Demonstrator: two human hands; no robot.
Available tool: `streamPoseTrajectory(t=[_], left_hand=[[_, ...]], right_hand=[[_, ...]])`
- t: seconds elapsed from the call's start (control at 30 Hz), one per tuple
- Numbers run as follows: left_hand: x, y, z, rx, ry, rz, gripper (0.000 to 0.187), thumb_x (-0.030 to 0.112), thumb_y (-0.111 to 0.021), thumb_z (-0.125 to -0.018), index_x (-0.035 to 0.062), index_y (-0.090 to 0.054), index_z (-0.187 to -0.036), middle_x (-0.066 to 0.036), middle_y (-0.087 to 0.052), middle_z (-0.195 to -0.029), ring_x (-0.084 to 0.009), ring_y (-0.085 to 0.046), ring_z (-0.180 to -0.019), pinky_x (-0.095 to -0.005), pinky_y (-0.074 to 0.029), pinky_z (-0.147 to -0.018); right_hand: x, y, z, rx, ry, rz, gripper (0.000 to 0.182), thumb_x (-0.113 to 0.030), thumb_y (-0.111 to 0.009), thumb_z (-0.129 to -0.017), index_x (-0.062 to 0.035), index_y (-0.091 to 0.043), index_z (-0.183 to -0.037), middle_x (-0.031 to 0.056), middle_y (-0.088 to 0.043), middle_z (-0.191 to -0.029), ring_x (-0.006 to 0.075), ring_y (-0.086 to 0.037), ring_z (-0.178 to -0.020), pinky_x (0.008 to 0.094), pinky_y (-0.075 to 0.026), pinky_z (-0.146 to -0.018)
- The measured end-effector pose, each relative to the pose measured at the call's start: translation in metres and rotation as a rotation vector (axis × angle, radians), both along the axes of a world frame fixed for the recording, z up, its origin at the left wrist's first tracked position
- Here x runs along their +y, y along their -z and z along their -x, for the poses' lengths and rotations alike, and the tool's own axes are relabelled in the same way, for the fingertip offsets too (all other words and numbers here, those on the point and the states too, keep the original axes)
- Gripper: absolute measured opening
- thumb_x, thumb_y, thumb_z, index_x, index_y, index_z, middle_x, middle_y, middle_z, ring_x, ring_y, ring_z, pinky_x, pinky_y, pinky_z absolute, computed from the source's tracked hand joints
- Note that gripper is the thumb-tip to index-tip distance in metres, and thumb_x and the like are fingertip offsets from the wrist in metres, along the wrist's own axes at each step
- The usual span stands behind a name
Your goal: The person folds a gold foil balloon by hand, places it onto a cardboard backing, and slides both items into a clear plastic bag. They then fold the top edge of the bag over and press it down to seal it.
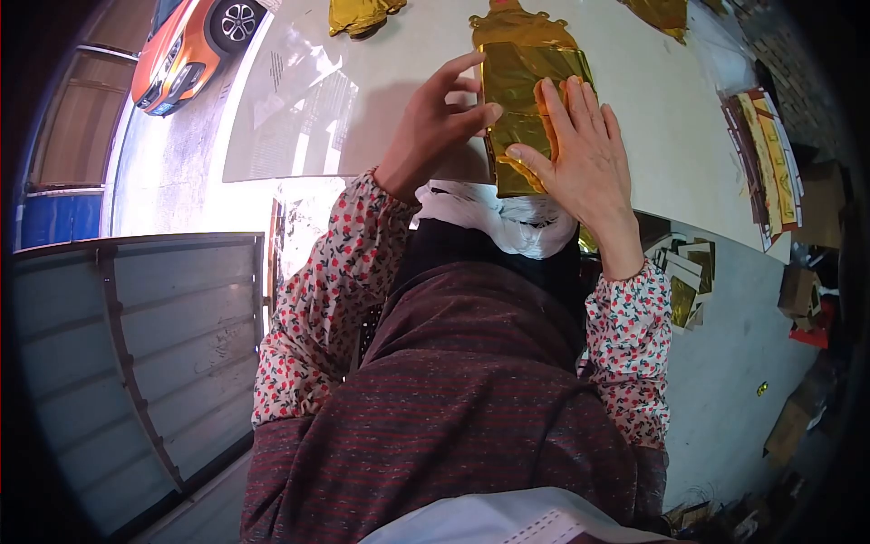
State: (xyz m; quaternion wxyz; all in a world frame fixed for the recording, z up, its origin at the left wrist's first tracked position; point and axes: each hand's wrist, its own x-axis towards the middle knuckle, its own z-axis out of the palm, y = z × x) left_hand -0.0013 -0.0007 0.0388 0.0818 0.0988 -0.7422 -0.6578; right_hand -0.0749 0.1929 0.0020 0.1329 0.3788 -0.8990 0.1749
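Note:
A shiny gold foil piece [518,68] lies on the pale table, its scalloped, ornate end pointing away from me and its straight end near the table's front edge. My right hand [586,150] rests flat over its right side, fingers stretched forward and thumb out to the left. A raised fold of foil shows orange-gold beside that thumb. At the left edge of the foil is my left hand [439,118], thumb and index finger apart, the other fingers loosely bent. White plastic wrap [530,227] bunches below the table edge, over my lap.
More crumpled gold foil [361,16] sits at the back left of the table [662,172], with another gold piece [660,16] at the back right. A stack of printed card pieces [766,168] lies on the right edge. Cardboard boxes [802,295] stand on the floor at right.

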Motion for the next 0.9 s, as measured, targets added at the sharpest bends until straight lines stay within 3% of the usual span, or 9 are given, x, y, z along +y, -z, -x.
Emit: streamPoseTrajectory(t=[0.17, 0.27, 0.37, 0.47, 0.5, 0.6, 0.63, 0.73, 0.9], left_hand=[[-0.009, 0.01, 0.012, 0.041, -0.007, 0.179, 0.051, 0.006, -0.069, -0.088, 0.0074, -0.054, -0.137, -0.009, -0.057, -0.123, -0.014, -0.063, -0.097, -0.0254, -0.053, -0.075], [-0.014, 0.019, 0.018, 0.05, -0.085, 0.145, 0.049, 0.007, -0.069, -0.089, 0.0061, -0.055, -0.135, -0.01, -0.055, -0.128, -0.0143, -0.064, -0.095, -0.0249, -0.052, -0.075], [-0.013, 0.023, 0.014, 0.164, -0.19, -0.004, 0.04, 0.008, -0.07, -0.088, 0.0033, -0.06, -0.127, -0.01, -0.061, -0.122, -0.0156, -0.065, -0.097, -0.0279, -0.053, -0.08], [-0.019, 0.017, -0.007, 0.199, -0.211, 0.651, 0.031, 0.011, -0.07, -0.089, 0.0012, -0.064, -0.118, -0.011, -0.067, -0.11, -0.0179, -0.066, -0.102, -0.0317, -0.053, -0.086], [-0.01, 0.009, -0.017, 0.206, -0.172, 0.712, 0.017, 0.012, -0.067, -0.086, 0.0053, -0.071, -0.101, -0.012, -0.069, -0.104, -0.0276, -0.065, -0.106, -0.0399, -0.049, -0.091], [-0.015, 0.026, -0.033, 0.373, 0.067, 0.954, 0.02, 0.008, -0.066, -0.084, 0.0053, -0.069, -0.104, -0.009, -0.069, -0.109, -0.0281, -0.061, -0.114, -0.0416, -0.045, -0.098], [-0.013, 0.022, -0.036, 0.374, 0.109, 1.024, 0.03, 0.008, -0.066, -0.082, 0.0066, -0.066, -0.112, -0.008, -0.066, -0.118, -0.0285, -0.058, -0.12, -0.0428, -0.042, -0.103], [-0.013, 0.018, -0.041, 0.376, 0.197, 1.198, 0.041, 0.009, -0.068, -0.08, 0.0075, -0.062, -0.12, -0.008, -0.062, -0.127, -0.0287, -0.056, -0.123, -0.0426, -0.043, -0.103], [-0.014, 0.014, -0.036, 0.386, 0.264, 1.136, 0.043, 0.007, -0.069, -0.08, 0.0067, -0.061, -0.122, -0.014, -0.061, -0.128, -0.0333, -0.055, -0.123, -0.0445, -0.044, -0.102]], right_hand=[[-0.001, 0.0, 0.0, -0.003, 0.002, 0.002, 0.085, -0.068, -0.052, -0.088, -0.0105, -0.038, -0.15, 0.0219, -0.039, -0.151, 0.0317, -0.031, -0.144, 0.0465, -0.023, -0.118], [0.0, -0.001, 0.001, -0.005, 0.001, 0.002, 0.085, -0.068, -0.052, -0.088, -0.01, -0.039, -0.149, 0.022, -0.039, -0.151, 0.0317, -0.031, -0.144, 0.0464, -0.022, -0.118], [0.0, -0.001, 0.001, -0.005, -0.003, -0.001, 0.085, -0.068, -0.052, -0.089, -0.0095, -0.039, -0.149, 0.022, -0.039, -0.151, 0.0317, -0.031, -0.144, 0.0462, -0.022, -0.118], [0.0, -0.001, 0.001, 0.001, -0.004, 0.0, 0.085, -0.068, -0.052, -0.089, -0.0092, -0.039, -0.149, 0.0222, -0.039, -0.151, 0.0317, -0.031, -0.144, 0.0459, -0.022, -0.118], [0.0, -0.001, 0.001, 0.002, -0.003, -0.001, 0.085, -0.067, -0.052, -0.089, -0.0091, -0.039, -0.149, 0.0223, -0.039, -0.151, 0.0317, -0.031, -0.144, 0.0458, -0.022, -0.118], [0.0, 0.0, 0.0, 0.006, 0.0, 0.002, 0.084, -0.067, -0.052, -0.089, -0.0093, -0.039, -0.149, 0.0223, -0.039, -0.151, 0.0318, -0.031, -0.144, 0.0457, -0.022, -0.118], [0.0, 0.0, 0.0, 0.005, -0.001, 0.005, 0.085, -0.067, -0.052, -0.089, -0.0093, -0.039, -0.149, 0.0223, -0.039, -0.151, 0.0319, -0.031, -0.144, 0.0457, -0.022, -0.118], [-0.001, 0.0, 0.0, 0.005, 0.001, 0.009, 0.085, -0.068, -0.052, -0.088, -0.0093, -0.039, -0.149, 0.0223, -0.039, -0.151, 0.0321, -0.031, -0.144, 0.0459, -0.022, -0.118], [0.0, 0.0, 0.0, -0.008, -0.003, 0.006, 0.086, -0.068, -0.053, -0.088, -0.0093, -0.039, -0.149, 0.0222, -0.039, -0.151, 0.0324, -0.031, -0.144, 0.0464, -0.023, -0.118]])
